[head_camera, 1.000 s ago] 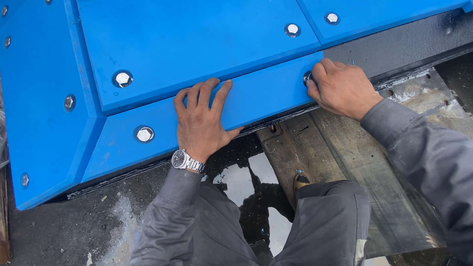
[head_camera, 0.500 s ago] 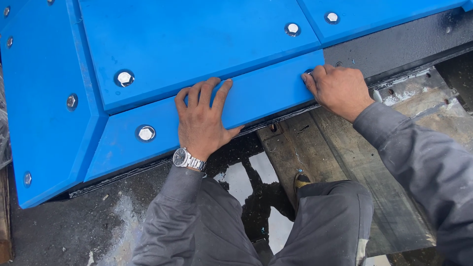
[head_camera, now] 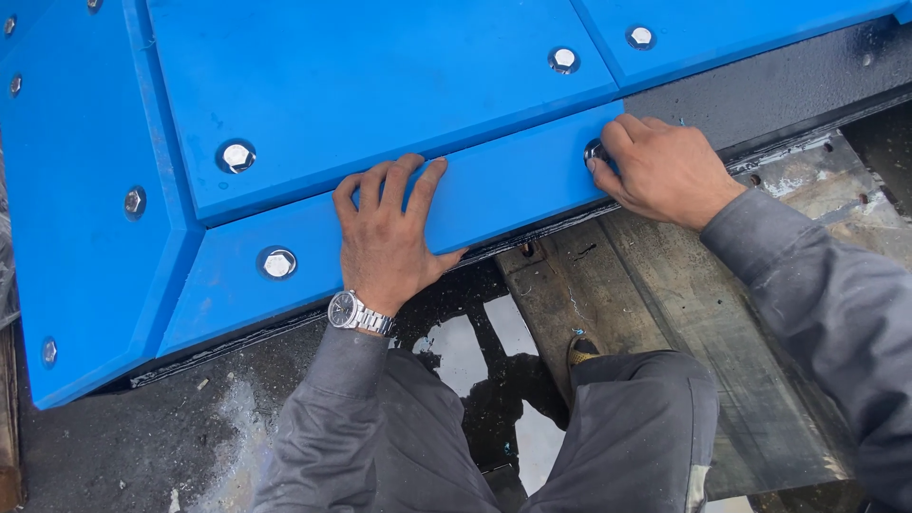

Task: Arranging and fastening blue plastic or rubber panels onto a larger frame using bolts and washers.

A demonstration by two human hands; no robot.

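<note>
Little has moved: the right hand (head_camera: 665,169) stays curled, fingertips on a bolt (head_camera: 595,152) at the blue strip's (head_camera: 513,185) right end, while the left hand (head_camera: 388,237) still presses flat mid-strip.

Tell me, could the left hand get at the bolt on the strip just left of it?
Probably yes. The left hand lies flat on the narrow blue strip, and the hex bolt sits in the same strip beside it, uncovered, with only bare blue surface between them.

A long blue strip panel (head_camera: 399,223) lies flat along the lower edge of the big blue panel (head_camera: 380,85), a hex bolt (head_camera: 278,263) seated toward its left end.
</note>
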